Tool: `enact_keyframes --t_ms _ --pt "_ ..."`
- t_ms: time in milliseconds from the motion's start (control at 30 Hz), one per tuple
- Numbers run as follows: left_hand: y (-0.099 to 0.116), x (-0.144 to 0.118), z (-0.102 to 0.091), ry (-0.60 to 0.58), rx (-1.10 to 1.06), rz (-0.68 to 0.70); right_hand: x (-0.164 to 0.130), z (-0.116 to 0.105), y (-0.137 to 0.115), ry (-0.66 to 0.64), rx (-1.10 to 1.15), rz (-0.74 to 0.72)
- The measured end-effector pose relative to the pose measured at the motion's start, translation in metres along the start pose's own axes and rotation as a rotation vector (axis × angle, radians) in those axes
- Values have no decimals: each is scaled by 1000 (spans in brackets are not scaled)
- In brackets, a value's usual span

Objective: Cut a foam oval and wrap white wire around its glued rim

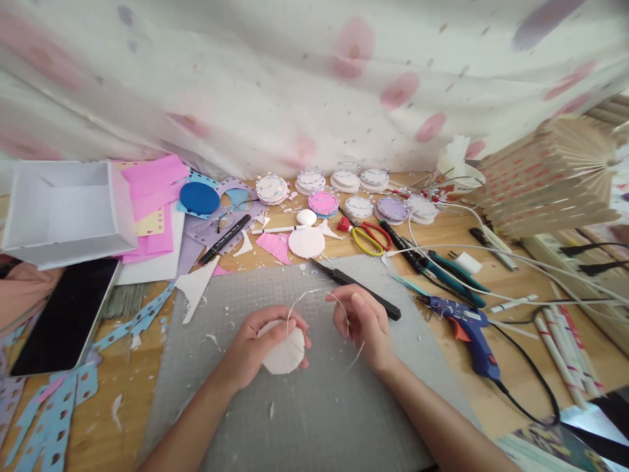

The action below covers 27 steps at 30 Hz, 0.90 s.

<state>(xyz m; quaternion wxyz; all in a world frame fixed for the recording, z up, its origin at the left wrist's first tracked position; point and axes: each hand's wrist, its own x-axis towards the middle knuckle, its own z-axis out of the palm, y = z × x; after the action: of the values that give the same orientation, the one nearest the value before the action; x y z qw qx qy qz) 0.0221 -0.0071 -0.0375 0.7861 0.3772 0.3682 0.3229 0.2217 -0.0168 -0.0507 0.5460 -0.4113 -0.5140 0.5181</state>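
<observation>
My left hand (pixel 255 344) grips a pale pink foam disc (pixel 285 354) over the grey cutting mat (pixel 314 406). A thin bent wire (pixel 314 293) arches from the disc across to my right hand (pixel 366 328), whose fingers pinch the wire's other end. The wire's tail curls down past my right palm. A black craft knife (pixel 356 287) lies on the mat just beyond my right hand.
A blue glue gun (pixel 466 331) with its cable lies to the right, beside pliers and red-yellow scissors (pixel 366 236). Several decorated foam discs (pixel 322 187) line the back. A white box (pixel 63 210), a tablet (pixel 63 318) and paper scraps fill the left.
</observation>
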Motion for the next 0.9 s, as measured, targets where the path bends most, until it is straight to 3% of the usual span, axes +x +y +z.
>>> enact_keyframes --t_ms 67,233,367,600,900 --pt "0 0 0 9 -7 -18 2 -1 0 28 -112 -87" --pt "-1 3 -1 47 7 -37 4 -5 3 -139 -584 -331" --pt "-1 3 -1 51 29 -48 5 -5 6 -169 -835 -423" --pt "1 0 -1 14 62 -57 9 -5 8 -144 -933 -446" --pt "-2 0 0 -48 177 -128 11 -5 8 -14 -936 -491"
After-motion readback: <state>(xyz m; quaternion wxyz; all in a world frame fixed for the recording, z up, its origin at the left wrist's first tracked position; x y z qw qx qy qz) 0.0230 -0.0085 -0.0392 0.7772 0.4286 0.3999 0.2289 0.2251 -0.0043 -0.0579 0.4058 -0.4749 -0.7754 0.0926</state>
